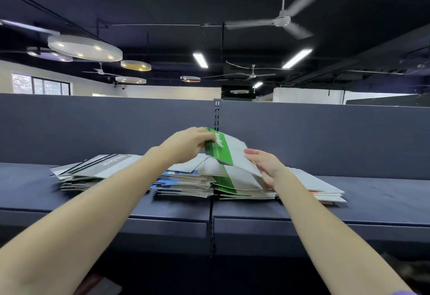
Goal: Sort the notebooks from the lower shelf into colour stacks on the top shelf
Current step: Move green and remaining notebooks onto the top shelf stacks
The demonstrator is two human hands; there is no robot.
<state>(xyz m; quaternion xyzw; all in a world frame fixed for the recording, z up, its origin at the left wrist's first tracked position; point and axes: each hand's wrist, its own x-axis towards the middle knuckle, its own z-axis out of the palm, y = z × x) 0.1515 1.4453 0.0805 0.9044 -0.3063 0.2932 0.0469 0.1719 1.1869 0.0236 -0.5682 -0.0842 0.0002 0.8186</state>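
Now left hand (188, 144) grip pinches green notebook (226, 152) (tilted) above top shelf (372, 192); right hand (265, 164) flat-fingered, touching it.

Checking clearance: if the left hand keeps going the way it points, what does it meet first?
Probably the dark back panel behind the shelf; the left hand already holds the green notebook. Depth is unclear.

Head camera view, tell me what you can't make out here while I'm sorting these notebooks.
- Lower shelf: hidden, below the dark top shelf edge and the forearms.
- Green notebook: spine lettering blurred and tilted, unreadable; the left hand covers its left edge.
- Red stack: only a sliver shows, under the right hand and grey covers.
- Blue stack: count unclear, the left forearm crosses it.
- Object at bottom left: cut off by the frame.
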